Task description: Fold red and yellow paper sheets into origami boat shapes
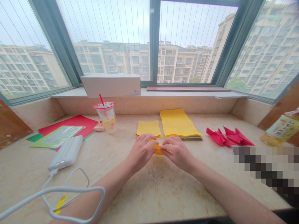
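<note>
1. L hand (pixel 143 151) & R hand (pixel 177 152) are pinching folded yellow paper (pixel 159 150), which is sitting btwn their fingertips.
2. Both hands are covering its ends, hiding exact fold shape.
3. Bottle (pixel 285 128), far R, is getting cut off.

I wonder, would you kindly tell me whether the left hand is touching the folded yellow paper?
Touching: the head view shows the left hand pinching the folded yellow paper, with no gap between them.

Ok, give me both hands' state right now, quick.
Left hand: closed, fingers pinching the folded yellow paper.
Right hand: closed, fingers pinching the same paper from the other side.
</note>
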A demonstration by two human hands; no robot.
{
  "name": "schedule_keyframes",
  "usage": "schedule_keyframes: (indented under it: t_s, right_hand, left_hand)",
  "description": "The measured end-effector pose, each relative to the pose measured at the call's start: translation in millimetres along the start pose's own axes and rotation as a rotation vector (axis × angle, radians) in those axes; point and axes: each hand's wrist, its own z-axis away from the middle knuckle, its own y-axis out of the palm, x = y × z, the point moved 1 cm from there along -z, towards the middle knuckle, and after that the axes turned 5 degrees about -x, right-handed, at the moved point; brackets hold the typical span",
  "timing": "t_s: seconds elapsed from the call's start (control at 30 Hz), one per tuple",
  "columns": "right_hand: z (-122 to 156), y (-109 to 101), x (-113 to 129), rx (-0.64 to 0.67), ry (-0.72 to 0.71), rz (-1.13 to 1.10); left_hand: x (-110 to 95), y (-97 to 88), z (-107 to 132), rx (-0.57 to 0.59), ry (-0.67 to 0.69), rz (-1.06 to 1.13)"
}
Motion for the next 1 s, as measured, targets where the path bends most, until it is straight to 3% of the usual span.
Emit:
schedule_keyframes:
  t_s: [0.4,1.0]
  right_hand:
    - [0.9,-2.8,-2.5,0.011,-0.026,0.024]
    - [0.8,-2.4,-4.1,0.016,-0.015,0.009]
  left_hand:
    - [1.8,-0.5,-0.6,0.057,0.039,-0.013]
    - [0.5,-1.1,-1.5,-0.031,0.064,-0.021]
